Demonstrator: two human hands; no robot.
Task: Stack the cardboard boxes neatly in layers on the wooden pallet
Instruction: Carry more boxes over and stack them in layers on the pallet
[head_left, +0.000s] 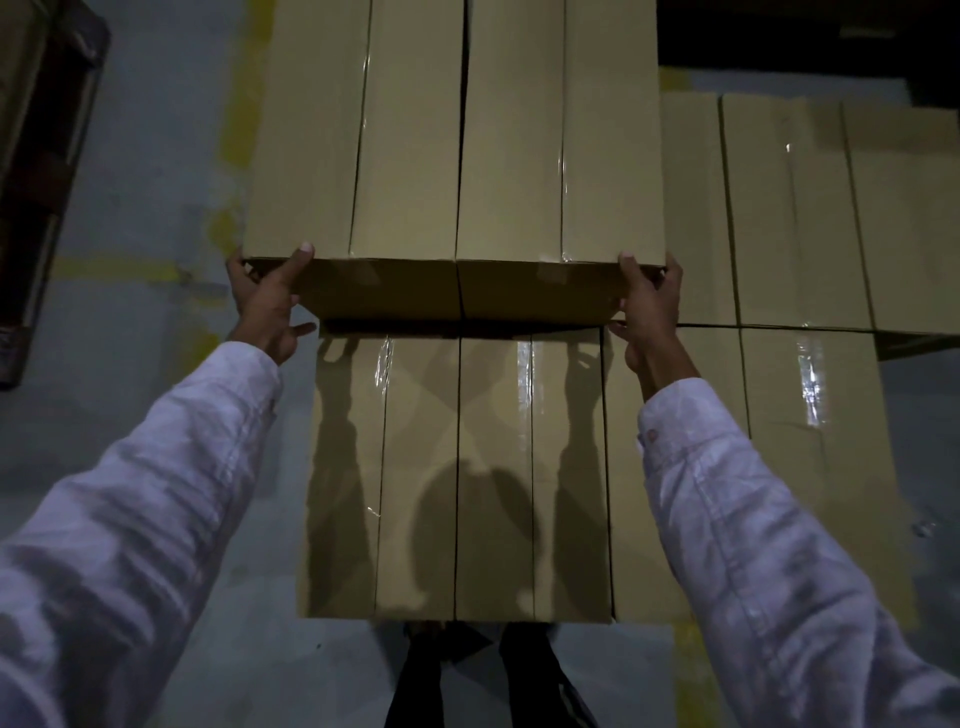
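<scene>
Two taped cardboard boxes side by side, the left one (358, 135) and the right one (561, 135), are held up above a lower layer of boxes (457, 467). My left hand (267, 301) grips the left box's near left corner, thumb on its top. My right hand (649, 306) grips the right box's near right corner, thumb on top. The raised pair casts a shadow on the boxes below. The wooden pallet under the stack is hidden.
More stacked boxes (789, 208) stand to the right at the lower level. A dark wooden pallet or rack (36, 156) leans at the far left. The grey floor (145, 218) carries worn yellow lines. My feet show below the stack's near edge.
</scene>
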